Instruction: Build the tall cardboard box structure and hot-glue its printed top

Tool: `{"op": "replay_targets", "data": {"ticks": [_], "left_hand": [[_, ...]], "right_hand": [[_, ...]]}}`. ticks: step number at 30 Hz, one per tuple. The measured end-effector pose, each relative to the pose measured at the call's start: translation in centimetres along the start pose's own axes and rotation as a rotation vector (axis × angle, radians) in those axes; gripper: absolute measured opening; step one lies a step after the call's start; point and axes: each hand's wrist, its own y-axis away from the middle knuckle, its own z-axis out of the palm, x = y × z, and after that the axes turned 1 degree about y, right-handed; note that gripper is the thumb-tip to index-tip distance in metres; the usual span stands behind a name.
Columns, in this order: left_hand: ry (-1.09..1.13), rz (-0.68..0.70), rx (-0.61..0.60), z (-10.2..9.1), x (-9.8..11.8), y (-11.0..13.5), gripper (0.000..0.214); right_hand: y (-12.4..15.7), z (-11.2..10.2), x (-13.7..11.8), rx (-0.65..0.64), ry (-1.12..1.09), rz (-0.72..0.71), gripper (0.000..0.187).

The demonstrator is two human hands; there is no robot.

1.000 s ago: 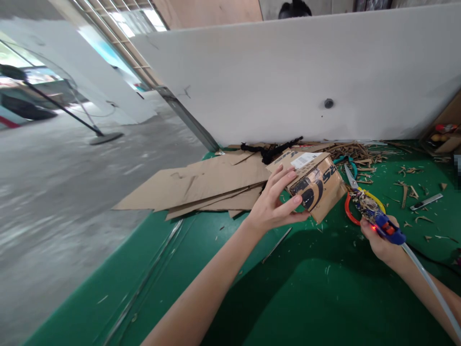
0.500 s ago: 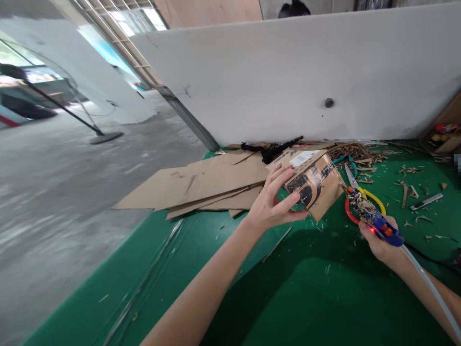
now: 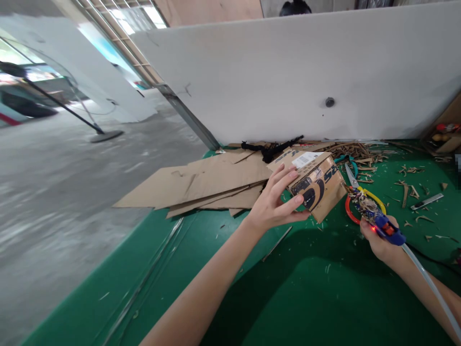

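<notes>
My left hand (image 3: 275, 199) grips a small cardboard box (image 3: 326, 185) by its left end, tilted above the green table. Black print, clear tape and a white label show on the box. In my right hand (image 3: 380, 238) is a blue glue gun (image 3: 389, 231), its front crusted with cardboard bits and a red light glowing on it. The gun's nozzle is close to the box's right edge; whether they touch I cannot tell. A clear glue stick (image 3: 428, 278) runs out of the gun's back. Beneath the gun lie scissors (image 3: 378, 201) with red and yellow handles.
Flat cardboard sheets (image 3: 212, 180) lie at the left, with a black cloth-like strip (image 3: 270, 153) behind. Cardboard scraps (image 3: 355, 153) pile along the white board (image 3: 270, 81). A cutter blade (image 3: 427, 202) lies at the right, a thin strip (image 3: 277, 244) in front.
The box has moved slightly to the right and turned a little, so more of its printed side faces me. My right hand and the glue gun have barely shifted.
</notes>
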Motion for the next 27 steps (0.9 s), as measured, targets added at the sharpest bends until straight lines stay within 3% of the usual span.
{"op": "replay_targets", "data": {"ticks": [4,14,27], "left_hand": [[0.006,-0.006,-0.005,-0.01,0.01,0.09,0.093],[0.010,-0.001,0.002,-0.01,0.00,-0.07,0.099],[0.002,-0.021,-0.004,-0.02,-0.11,0.25,0.101]], "right_hand": [[-0.09,0.11,0.05,-0.058,-0.119,0.049,0.026],[0.03,0.18,0.30,-0.067,-0.147,0.116,0.029],[0.09,0.14,0.25,-0.042,-0.022,-0.037,0.027]]}}
